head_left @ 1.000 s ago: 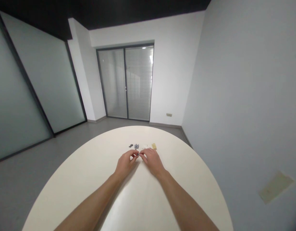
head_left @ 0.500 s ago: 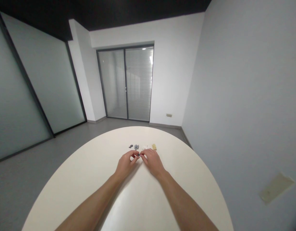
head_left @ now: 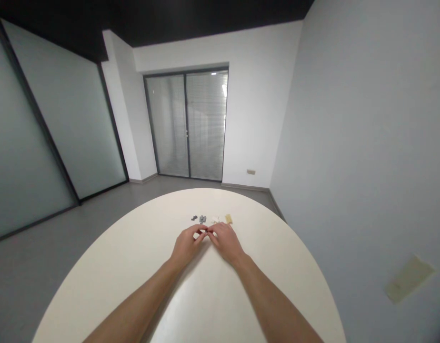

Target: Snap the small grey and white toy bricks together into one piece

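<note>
My left hand [head_left: 186,244] and my right hand [head_left: 225,240] meet fingertip to fingertip over the table. Both are closed in a pinch around a small dark piece [head_left: 206,231], mostly covered by the fingers, so its kind is hard to make out. Just beyond the left fingertips lie some grey pieces [head_left: 203,219], with a few dark grey pieces [head_left: 194,218] to their left. White pieces [head_left: 215,219] sit behind the right fingers. A pale yellow piece [head_left: 229,218] rests beyond the right knuckles.
Everything lies on a round cream table [head_left: 127,257] whose curved edge runs close on both sides. A pale wall [head_left: 366,143] stands to the right. Glass doors [head_left: 186,126] are at the far end, frosted glass panels [head_left: 63,105] on the left.
My right fingers have shifted slightly and closed further over the small dark piece, hiding more of it. My left hand and the loose pieces stay in place.
</note>
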Demonstrator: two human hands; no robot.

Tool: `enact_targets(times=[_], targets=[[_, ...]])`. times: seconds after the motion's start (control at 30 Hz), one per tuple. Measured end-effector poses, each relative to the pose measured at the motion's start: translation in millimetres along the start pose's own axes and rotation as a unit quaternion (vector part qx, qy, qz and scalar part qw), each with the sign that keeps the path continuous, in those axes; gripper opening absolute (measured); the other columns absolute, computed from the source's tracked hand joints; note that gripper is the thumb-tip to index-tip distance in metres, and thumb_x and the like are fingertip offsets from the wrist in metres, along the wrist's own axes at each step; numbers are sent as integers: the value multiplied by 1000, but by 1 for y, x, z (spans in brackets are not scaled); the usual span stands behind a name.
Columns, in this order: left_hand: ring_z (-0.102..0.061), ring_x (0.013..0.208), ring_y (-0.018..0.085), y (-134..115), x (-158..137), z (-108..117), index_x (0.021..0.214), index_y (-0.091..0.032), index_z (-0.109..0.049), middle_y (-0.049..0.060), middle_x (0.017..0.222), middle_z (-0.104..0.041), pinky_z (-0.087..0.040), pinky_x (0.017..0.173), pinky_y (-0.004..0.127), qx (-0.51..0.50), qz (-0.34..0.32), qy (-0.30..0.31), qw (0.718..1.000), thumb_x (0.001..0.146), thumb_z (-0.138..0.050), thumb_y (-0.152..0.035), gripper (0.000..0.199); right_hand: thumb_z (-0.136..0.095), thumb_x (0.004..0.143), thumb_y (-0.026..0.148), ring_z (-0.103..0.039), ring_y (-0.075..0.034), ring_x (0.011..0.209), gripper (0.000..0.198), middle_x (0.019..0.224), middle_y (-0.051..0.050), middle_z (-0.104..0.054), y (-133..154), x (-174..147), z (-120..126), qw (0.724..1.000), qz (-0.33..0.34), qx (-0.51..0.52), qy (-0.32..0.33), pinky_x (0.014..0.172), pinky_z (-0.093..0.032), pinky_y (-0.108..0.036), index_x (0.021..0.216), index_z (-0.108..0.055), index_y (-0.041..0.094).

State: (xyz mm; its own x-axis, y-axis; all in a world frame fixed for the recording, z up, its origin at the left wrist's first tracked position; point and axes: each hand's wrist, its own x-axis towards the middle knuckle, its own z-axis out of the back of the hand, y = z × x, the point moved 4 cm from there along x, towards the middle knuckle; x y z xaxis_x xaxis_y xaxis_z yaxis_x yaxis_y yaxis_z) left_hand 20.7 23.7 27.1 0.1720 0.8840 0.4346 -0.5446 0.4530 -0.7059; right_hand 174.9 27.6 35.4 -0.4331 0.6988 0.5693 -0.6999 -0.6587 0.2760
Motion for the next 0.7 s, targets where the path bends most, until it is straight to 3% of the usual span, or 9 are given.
enact_targets(times=[0.17,0.37,0.53,0.7], targets=[[-67,94,18,3,0,1,108,-24,-71,3,110,-73,-53,74,28,6,-6,-18,1000,91,-55,-36,27,-57,97,29,-61,-21,94,13,94,-5,-71,1,-1,-1,1000,-5,-5,13,85,-42,-34,97,-68,21],[-67,92,17,2,0,0,110,-24,-72,4,112,-71,-52,74,26,28,-13,-19,999,91,-53,-34,28,-59,93,20,-60,-21,98,8,97,-5,-70,1,-4,-5,999,-11,19,42,89,-43,-33,96,-68,20],[-67,89,17,12,5,10,116,-25,-69,3,105,-74,-50,79,27,78,57,-33,995,90,-56,-35,31,-59,93,20,-59,-19,104,12,105,-5,-70,1,-7,-7,997,-14,42,57,95,-42,-32,101,-67,20],[-68,92,19,29,15,27,107,-27,-71,2,103,-76,-48,76,27,155,131,-57,978,92,-52,-39,28,-60,91,20,-60,-20,102,11,104,-5,-70,1,-7,-8,997,-18,44,68,94,-43,-31,98,-68,20]])
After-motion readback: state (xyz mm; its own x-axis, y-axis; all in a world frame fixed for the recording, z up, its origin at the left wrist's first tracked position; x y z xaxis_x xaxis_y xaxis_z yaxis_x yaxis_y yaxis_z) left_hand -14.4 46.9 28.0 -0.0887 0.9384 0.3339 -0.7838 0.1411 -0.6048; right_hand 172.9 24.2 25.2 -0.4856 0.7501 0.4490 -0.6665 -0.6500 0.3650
